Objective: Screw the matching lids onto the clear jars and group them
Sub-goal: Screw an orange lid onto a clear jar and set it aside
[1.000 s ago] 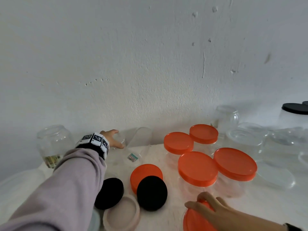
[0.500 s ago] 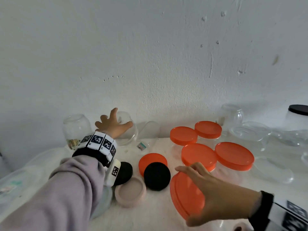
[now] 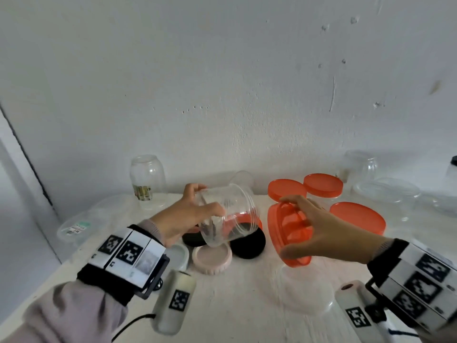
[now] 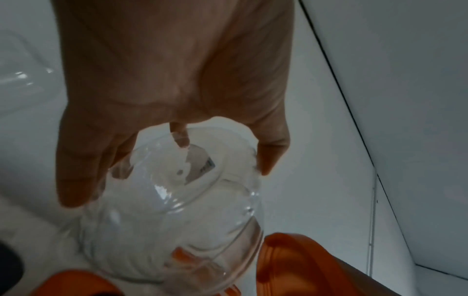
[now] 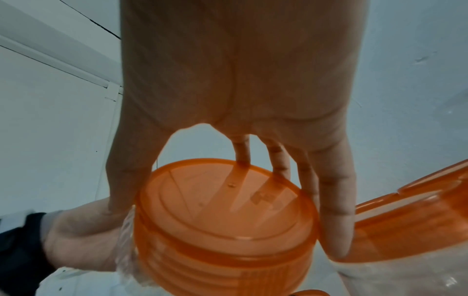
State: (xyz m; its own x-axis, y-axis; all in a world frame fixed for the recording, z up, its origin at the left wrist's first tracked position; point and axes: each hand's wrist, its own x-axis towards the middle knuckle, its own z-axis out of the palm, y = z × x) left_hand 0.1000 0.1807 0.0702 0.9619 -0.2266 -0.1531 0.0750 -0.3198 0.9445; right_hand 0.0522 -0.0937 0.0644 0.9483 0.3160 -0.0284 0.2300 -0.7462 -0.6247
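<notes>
cross-threading is the risk: left hand (image 3: 183, 219) grips the clear jar (image 3: 228, 215) tilted above the table (image 3: 242, 300), right hand (image 3: 319, 233) fingers curl around the orange lid (image 3: 286, 233) just beside its mouth.

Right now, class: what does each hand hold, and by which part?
The left hand grips a lidless clear jar round its base end, mouth facing right. The right hand holds an orange lid by its rim.

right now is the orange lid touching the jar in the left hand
Apart. The head view shows bare table between the lid and the jar, each held in its own hand.
</notes>
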